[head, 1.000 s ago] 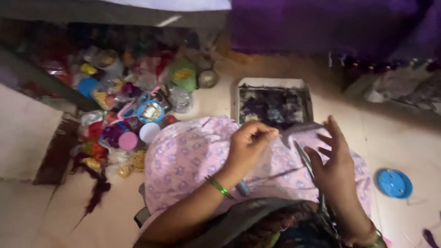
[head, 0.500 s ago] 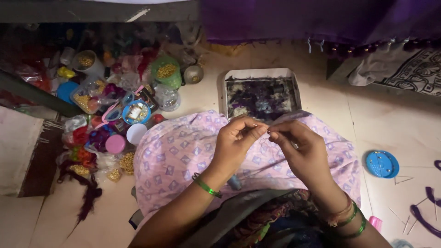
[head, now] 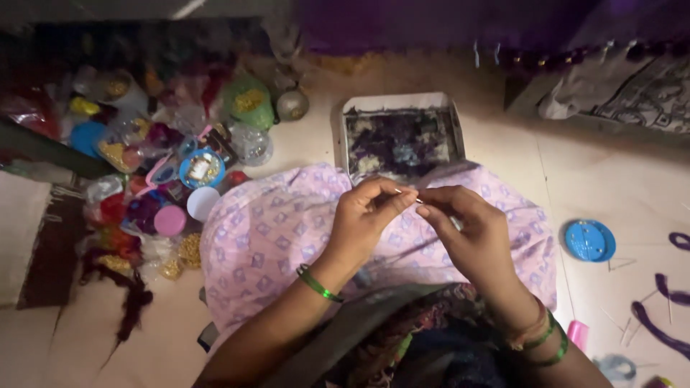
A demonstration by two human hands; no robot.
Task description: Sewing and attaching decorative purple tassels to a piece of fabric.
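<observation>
Landmark: pale pink patterned cushion (head: 273,237), on the floor in front of the person, under both hands.

Left of the cushion: heap of small plastic tubs and bags of coloured beads (head: 165,144), crowded together. At the heap's near edge, just beside the cushion, 1 round pink lid (head: 170,220) and 1 round white lid (head: 202,203). Below the heap, a dark red tuft of fibre (head: 129,302) lies on the tile.

Over the cushion, centre: left hand (head: 366,219), green bangle at the wrist, thumb and forefinger pinched shut on a thin pale needle-like pin (head: 407,194). The pin is held between both hands, above the cushion's far edge. Right hand (head: 471,233), green and pink bangles at the wrist, fingertips pinched against the same pin from the other side; the 2 hands' fingertips nearly touch. Thread not resolvable.

Beyond the cushion, touching its far edge: white rectangular tray of dark purple material (head: 399,138).

Right of the cushion, well apart: round blue plastic lid (head: 589,240) on the tile. Farther right, purple cord pieces (head: 658,316) lie near the frame edge.
</observation>
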